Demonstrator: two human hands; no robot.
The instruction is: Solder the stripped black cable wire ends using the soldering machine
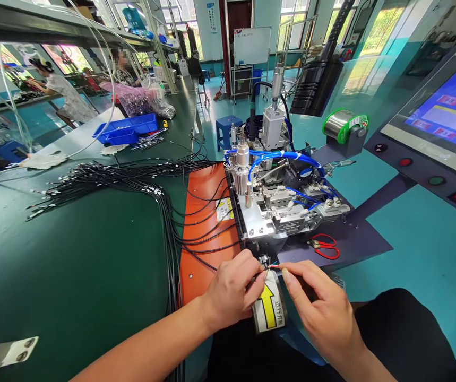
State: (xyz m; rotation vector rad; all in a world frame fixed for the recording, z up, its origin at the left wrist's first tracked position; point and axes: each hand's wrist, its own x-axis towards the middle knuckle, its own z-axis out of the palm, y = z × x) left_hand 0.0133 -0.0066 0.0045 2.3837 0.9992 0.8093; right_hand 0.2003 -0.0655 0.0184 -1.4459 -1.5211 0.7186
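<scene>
1. A curved label (pixel 269 310) at the front edge of the bench, between the two hands, shows a yellow arrow pointing up and the characters 运行方向.
2. The left hand (pixel 231 292) is curled closed, its thumb and fingertips pinching the cable end (pixel 266 262), which sits just above the label at the front of the soldering fixture (pixel 275 207).
3. The right hand (pixel 323 307) lies palm down with its forefinger stretched to the coloured wire tips. Whether it pinches them cannot be told.
4. Red-handled scissors (pixel 325 246) lie just beyond the right hand.
5. A yellow warning sticker (pixel 224 208) sits on the orange plate (pixel 204 212); its text is too small to read.
6. Black cables (pixel 132 185) fan leftward across the green bench (pixel 72 265).
7. Farther off are a solder spool (pixel 345 126) and a blue touchscreen (pixel 446 114), its writing illegible.
</scene>
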